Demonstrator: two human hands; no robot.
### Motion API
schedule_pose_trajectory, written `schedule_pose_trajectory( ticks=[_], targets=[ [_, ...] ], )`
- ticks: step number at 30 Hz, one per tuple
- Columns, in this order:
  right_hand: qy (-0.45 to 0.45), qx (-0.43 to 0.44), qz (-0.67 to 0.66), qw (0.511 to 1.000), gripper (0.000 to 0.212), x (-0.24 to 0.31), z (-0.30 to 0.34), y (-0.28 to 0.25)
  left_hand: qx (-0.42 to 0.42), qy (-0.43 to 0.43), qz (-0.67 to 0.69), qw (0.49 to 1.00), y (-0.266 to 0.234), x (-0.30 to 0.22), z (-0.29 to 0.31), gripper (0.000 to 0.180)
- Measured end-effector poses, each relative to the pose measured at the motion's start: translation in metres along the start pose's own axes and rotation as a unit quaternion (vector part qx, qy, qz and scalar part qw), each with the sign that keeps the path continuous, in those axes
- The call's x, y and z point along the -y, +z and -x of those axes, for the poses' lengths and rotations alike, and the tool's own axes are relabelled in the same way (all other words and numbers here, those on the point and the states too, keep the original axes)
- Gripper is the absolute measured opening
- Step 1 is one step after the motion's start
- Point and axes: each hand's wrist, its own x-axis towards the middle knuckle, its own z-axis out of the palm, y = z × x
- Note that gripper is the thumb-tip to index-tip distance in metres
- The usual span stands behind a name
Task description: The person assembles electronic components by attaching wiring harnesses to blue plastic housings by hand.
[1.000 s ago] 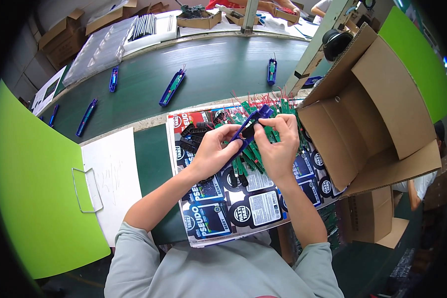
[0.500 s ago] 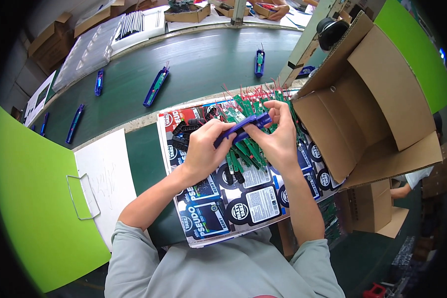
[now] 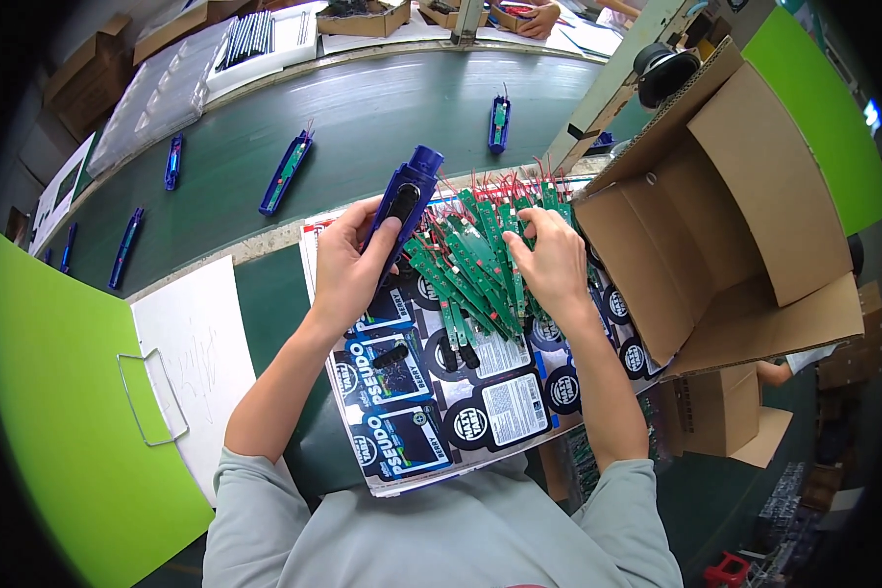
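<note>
My left hand (image 3: 348, 260) is closed around a blue plastic housing (image 3: 423, 169), tilted with its round end up and away from me. A black oval piece (image 3: 403, 203) sits in its face under my thumb. My right hand (image 3: 556, 263) is over the right side of a heap of green circuit boards (image 3: 465, 257) with red wires. Its thumb and index finger are a little apart, touching or just above the boards; the other fingers curl underneath, partly hidden. Several small black parts lie on the printed cardboard tray (image 3: 372, 485) below.
A cardboard box (image 3: 715, 235) stands open at the right. Beyond the tray, a green conveyor belt (image 3: 382, 108) carries several blue housings (image 3: 286, 172) with boards inside. A white sheet (image 3: 191, 343) and a green panel (image 3: 54, 421) are at left. Another person's hand (image 3: 539, 20) shows far back.
My hands have come apart. The left has turned the blue housing upright and drawn it leftward; the right has let go of it and moved to the circuit boards. Belt housings appear slightly further left.
</note>
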Motion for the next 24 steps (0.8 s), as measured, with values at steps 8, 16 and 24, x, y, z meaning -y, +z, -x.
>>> schedule_pose_trajectory(
  ticks=[8, 16, 24],
  targets=[
    [0.053, -0.004, -0.132, 0.990, 0.024, -0.007, -0.005, 0.007, 0.021, -0.029, 0.009, 0.999, 0.005, 0.004, 0.002, 0.028],
    [0.072, -0.033, -0.451, 0.889, 0.033, 0.021, 0.002, -0.036, 0.052, -0.084, 0.053, 0.994, 0.015, 0.014, 0.011, 0.026],
    [0.024, -0.037, -0.489, 0.871, 0.035, 0.068, 0.023, -0.039, 0.088, -0.139, 0.153, 0.975, 0.026, 0.008, 0.020, 0.033]
  ],
)
